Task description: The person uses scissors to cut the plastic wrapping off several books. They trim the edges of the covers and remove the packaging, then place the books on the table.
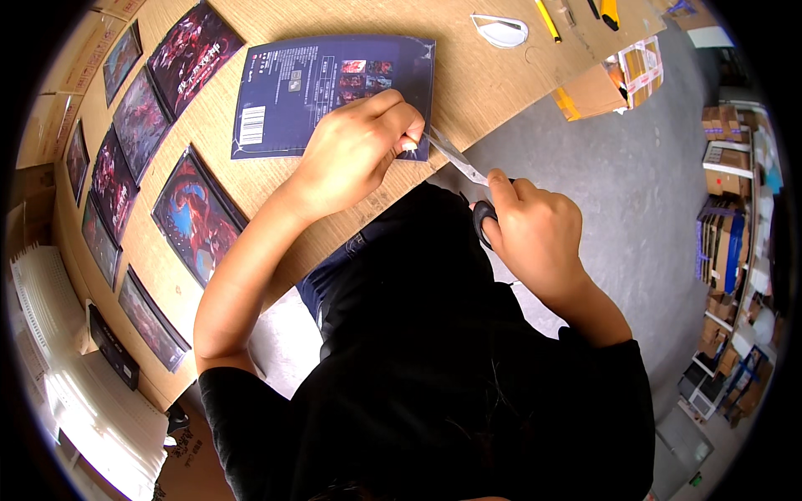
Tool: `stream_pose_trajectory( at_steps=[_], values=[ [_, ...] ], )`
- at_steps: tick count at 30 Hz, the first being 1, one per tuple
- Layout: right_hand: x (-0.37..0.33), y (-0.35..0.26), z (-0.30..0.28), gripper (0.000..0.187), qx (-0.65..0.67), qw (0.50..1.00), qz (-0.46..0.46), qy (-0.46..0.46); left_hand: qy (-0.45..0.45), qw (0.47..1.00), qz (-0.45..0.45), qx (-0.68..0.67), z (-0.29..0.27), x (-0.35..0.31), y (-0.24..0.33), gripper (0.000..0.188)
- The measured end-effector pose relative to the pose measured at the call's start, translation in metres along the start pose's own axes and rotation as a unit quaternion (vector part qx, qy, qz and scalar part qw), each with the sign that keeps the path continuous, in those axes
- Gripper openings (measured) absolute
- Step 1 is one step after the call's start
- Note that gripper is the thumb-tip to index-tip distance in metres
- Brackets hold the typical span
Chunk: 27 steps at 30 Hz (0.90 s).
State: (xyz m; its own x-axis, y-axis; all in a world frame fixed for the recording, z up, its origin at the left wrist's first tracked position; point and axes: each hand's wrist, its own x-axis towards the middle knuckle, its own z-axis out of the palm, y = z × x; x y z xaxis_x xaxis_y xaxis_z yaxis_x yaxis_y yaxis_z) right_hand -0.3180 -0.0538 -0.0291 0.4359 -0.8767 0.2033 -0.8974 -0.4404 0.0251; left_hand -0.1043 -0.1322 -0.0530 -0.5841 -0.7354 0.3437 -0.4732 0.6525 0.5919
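Observation:
A flat dark-blue package (280, 96) with a barcode and small pictures lies on the wooden table, its surface shiny like clear plastic wrap (423, 63). My left hand (359, 146) rests over its near right part, fingers pinched together at the corner, apparently on the wrap; the fingertips partly hide what they grip. My right hand (535, 234) holds a pair of scissors (458, 159) by their black handles, just off the table edge. The blades point up and left, with their tips beside my left fingertips at that corner. How far the blades are apart is hard to tell.
Several flat picture packages (196, 213) are spread over the left of the wooden table (493, 92). Eyeglasses (499, 31), a yellow pencil (547, 21) and a yellow cutter (610, 12) lie at the far right. A cardboard box (593, 88) stands beyond the table edge; loaded shelves (727, 225) line the right.

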Motion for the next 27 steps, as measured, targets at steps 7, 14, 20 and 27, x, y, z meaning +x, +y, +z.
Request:
stream_pose_trajectory(
  at_steps=[7,14,20,27],
  values=[
    [-0.003,-0.005,0.003,0.023,-0.027,0.999,0.01,0.02,0.005,1.0,-0.005,0.009,0.002,0.0,0.001,0.013],
    [-0.007,-0.015,-0.001,0.032,-0.026,0.998,0.055,-0.035,0.019,1.0,0.016,0.014,0.002,0.001,-0.001,0.017],
    [-0.004,-0.015,0.004,0.011,-0.055,0.997,0.035,0.041,0.022,1.0,0.011,0.008,0.002,0.001,-0.001,0.016],
    [-0.005,-0.017,0.001,0.01,-0.058,0.997,0.038,0.039,0.017,1.0,0.009,0.012,0.002,0.001,0.0,0.016]
  ],
)
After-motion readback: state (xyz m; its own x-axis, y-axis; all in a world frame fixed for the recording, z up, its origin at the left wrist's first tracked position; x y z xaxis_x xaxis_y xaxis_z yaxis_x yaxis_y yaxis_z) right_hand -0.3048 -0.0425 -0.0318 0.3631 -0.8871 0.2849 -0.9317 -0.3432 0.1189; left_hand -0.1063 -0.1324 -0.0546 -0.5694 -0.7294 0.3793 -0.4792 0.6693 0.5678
